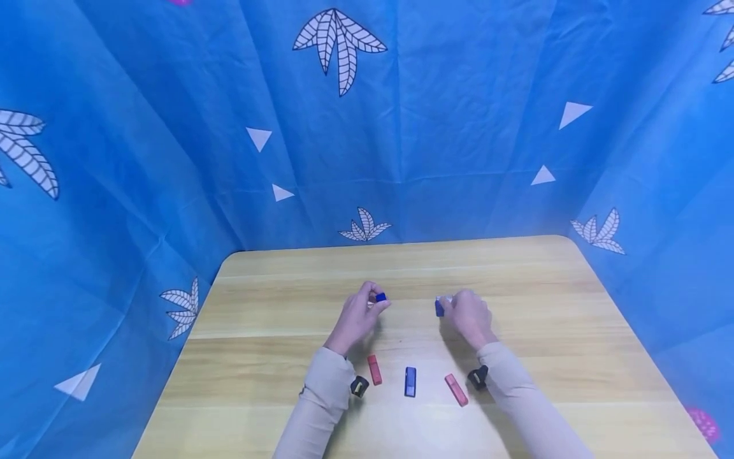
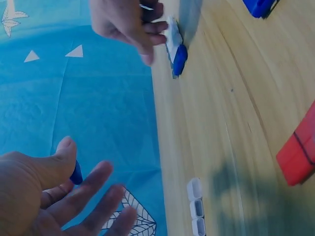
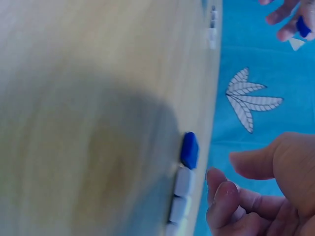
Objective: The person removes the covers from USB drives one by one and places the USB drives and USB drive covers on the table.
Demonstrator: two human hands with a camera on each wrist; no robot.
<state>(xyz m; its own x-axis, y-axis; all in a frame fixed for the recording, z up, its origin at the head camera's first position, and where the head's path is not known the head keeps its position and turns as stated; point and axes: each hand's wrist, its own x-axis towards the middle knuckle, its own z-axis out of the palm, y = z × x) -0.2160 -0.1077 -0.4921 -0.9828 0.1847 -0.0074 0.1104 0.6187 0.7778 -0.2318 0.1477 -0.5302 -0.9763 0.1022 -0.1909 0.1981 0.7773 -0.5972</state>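
Note:
My left hand (image 1: 358,317) pinches a small blue piece (image 2: 76,173) between thumb and index finger, above the table; the other fingers are spread. Below it in the left wrist view lies a white strip (image 2: 196,208) of small hollow segments. My right hand (image 1: 470,317) is at a similar row on the right: a blue piece (image 3: 189,150) in line with white segments (image 3: 183,183). The right thumb stands apart from its loosely curled fingers (image 3: 224,199), beside that row, and nothing shows pinched between them.
Nearer my body, a red block (image 1: 374,370), a blue block (image 1: 410,382) and another red block (image 1: 456,389) lie apart on the wooden table (image 1: 275,382). A blue patterned curtain (image 1: 459,127) surrounds the far and side edges. Black cameras (image 1: 359,386) are strapped at both wrists.

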